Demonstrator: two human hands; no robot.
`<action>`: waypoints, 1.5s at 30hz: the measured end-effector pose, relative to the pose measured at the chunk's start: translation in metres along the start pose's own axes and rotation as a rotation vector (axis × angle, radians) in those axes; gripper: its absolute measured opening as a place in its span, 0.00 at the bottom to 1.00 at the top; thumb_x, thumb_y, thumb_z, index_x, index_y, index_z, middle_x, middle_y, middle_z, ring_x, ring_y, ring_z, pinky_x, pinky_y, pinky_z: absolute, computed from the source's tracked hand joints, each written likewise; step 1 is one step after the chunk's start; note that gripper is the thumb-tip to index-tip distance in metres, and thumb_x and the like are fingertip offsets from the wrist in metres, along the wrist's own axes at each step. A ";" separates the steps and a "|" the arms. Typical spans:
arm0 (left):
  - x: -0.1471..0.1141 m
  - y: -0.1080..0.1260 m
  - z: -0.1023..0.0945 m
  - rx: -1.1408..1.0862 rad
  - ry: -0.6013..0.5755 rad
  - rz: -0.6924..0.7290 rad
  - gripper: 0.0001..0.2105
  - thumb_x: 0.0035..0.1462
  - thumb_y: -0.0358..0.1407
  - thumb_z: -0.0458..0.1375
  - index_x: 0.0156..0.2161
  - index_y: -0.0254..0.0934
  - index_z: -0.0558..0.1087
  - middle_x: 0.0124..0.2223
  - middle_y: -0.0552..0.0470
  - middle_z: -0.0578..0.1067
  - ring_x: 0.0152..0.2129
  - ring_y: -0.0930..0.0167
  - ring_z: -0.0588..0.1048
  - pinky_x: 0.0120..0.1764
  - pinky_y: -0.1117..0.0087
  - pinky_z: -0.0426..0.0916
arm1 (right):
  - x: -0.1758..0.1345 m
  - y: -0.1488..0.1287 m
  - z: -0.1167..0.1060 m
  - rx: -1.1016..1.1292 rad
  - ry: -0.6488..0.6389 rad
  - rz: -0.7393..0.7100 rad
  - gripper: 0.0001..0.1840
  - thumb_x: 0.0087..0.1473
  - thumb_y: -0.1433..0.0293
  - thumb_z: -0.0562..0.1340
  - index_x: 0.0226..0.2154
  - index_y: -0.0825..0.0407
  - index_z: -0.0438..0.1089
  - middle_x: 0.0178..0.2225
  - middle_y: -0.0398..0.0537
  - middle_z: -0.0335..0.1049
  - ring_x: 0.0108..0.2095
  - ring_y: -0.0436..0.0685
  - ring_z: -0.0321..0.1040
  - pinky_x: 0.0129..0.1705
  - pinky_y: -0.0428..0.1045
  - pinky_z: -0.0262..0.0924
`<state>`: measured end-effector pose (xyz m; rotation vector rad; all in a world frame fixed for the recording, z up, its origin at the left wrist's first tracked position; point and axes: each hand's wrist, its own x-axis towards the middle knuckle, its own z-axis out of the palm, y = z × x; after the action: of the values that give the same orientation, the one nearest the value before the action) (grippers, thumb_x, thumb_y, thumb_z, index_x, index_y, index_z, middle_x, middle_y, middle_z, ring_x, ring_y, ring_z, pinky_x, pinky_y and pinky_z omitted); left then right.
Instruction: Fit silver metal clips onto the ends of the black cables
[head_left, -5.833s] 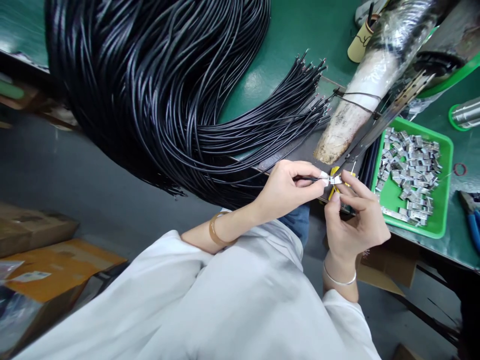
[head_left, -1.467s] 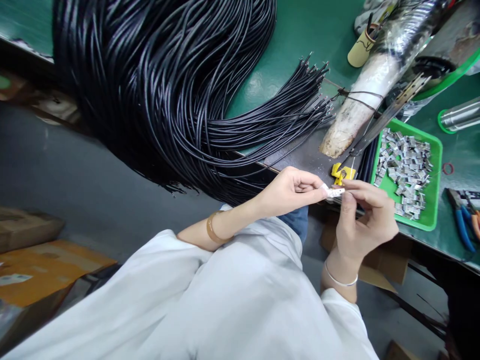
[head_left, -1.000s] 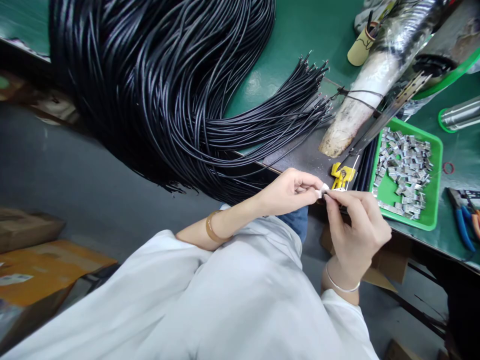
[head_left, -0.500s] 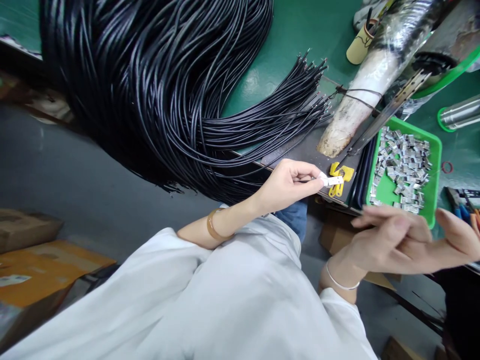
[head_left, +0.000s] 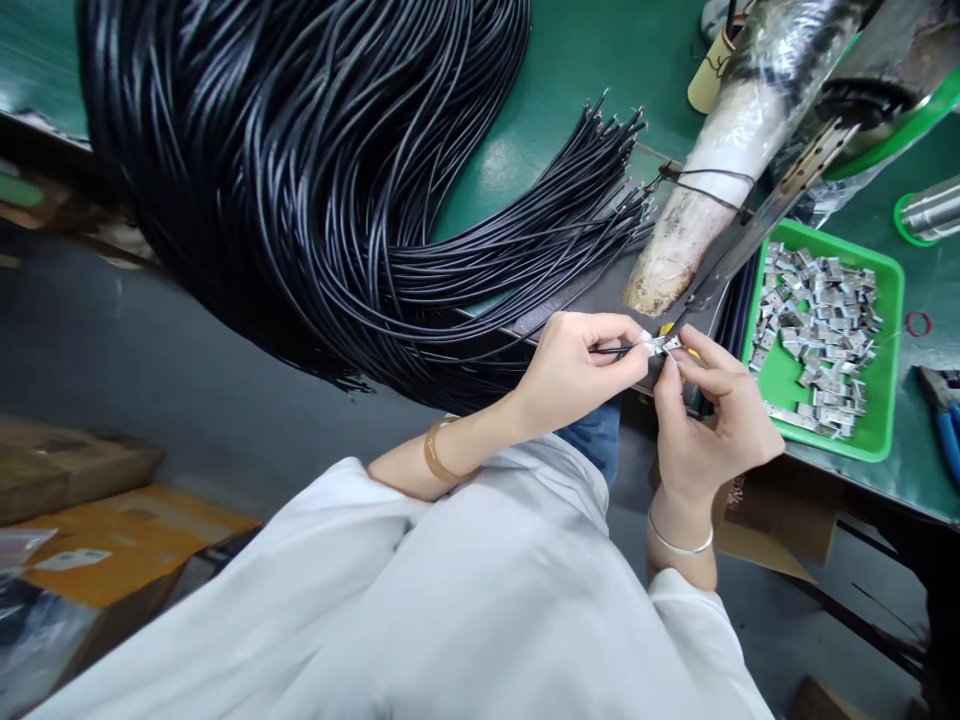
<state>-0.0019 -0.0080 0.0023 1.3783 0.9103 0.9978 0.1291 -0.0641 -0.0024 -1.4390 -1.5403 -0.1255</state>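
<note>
Green tabletop (head_left: 570, 60), cables (head_left: 300, 200) cropped above, connector (head_left: 672, 343) partly covered

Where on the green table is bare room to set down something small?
The green table is bare between the black cables and the yellow cup; a narrow strip shows between tray and pliers. Around the left hand and right hand, cables, wrapped tube and tray crowd together.

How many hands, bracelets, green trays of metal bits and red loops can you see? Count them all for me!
Hands: 2, the left hand and the right hand
Bracelets: 2, a tan band and a silver bangle
Green tray: 1
Red loop: 1
Total: 6
</note>
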 end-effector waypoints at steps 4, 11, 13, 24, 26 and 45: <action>0.000 0.003 -0.001 0.033 0.009 0.061 0.08 0.56 0.33 0.59 0.30 0.30 0.76 0.23 0.58 0.67 0.18 0.82 0.54 0.21 0.79 0.51 | 0.006 -0.004 -0.002 0.011 0.012 -0.047 0.10 0.52 0.78 0.68 0.36 0.49 0.74 0.44 0.47 0.80 0.42 0.57 0.79 0.43 0.52 0.77; -0.001 0.003 -0.004 0.121 -0.014 0.072 0.08 0.56 0.33 0.59 0.31 0.31 0.77 0.21 0.58 0.65 0.18 0.82 0.54 0.21 0.78 0.50 | 0.003 -0.005 -0.005 0.025 -0.015 -0.028 0.08 0.52 0.77 0.68 0.35 0.50 0.71 0.47 0.48 0.79 0.41 0.57 0.80 0.39 0.52 0.78; -0.001 0.002 -0.004 0.152 -0.038 0.062 0.08 0.56 0.33 0.58 0.30 0.30 0.78 0.21 0.59 0.64 0.18 0.82 0.54 0.21 0.77 0.50 | 0.001 -0.003 -0.006 0.006 -0.026 -0.038 0.09 0.52 0.77 0.68 0.34 0.50 0.70 0.46 0.48 0.79 0.40 0.56 0.80 0.39 0.51 0.78; -0.004 0.000 -0.003 0.149 -0.025 0.034 0.09 0.57 0.34 0.58 0.32 0.30 0.78 0.20 0.60 0.61 0.17 0.81 0.54 0.22 0.77 0.49 | 0.001 0.002 -0.005 0.026 -0.045 0.020 0.09 0.50 0.78 0.68 0.34 0.51 0.72 0.43 0.47 0.80 0.41 0.56 0.79 0.41 0.50 0.76; -0.005 -0.002 -0.003 0.145 -0.017 0.032 0.09 0.58 0.35 0.58 0.33 0.30 0.78 0.19 0.60 0.59 0.17 0.81 0.53 0.22 0.76 0.49 | 0.003 0.002 -0.004 0.009 -0.044 0.022 0.08 0.52 0.77 0.68 0.34 0.50 0.73 0.41 0.45 0.80 0.41 0.56 0.79 0.41 0.51 0.76; -0.006 0.004 -0.001 0.192 -0.001 0.117 0.06 0.56 0.29 0.57 0.31 0.31 0.76 0.23 0.57 0.71 0.20 0.81 0.63 0.23 0.81 0.56 | 0.000 0.000 -0.007 -0.043 -0.013 -0.093 0.10 0.49 0.78 0.69 0.34 0.50 0.72 0.44 0.48 0.80 0.42 0.56 0.79 0.42 0.51 0.77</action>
<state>-0.0047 -0.0137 0.0061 1.6088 0.9533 1.0174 0.1326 -0.0686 0.0015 -1.4046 -1.6240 -0.2067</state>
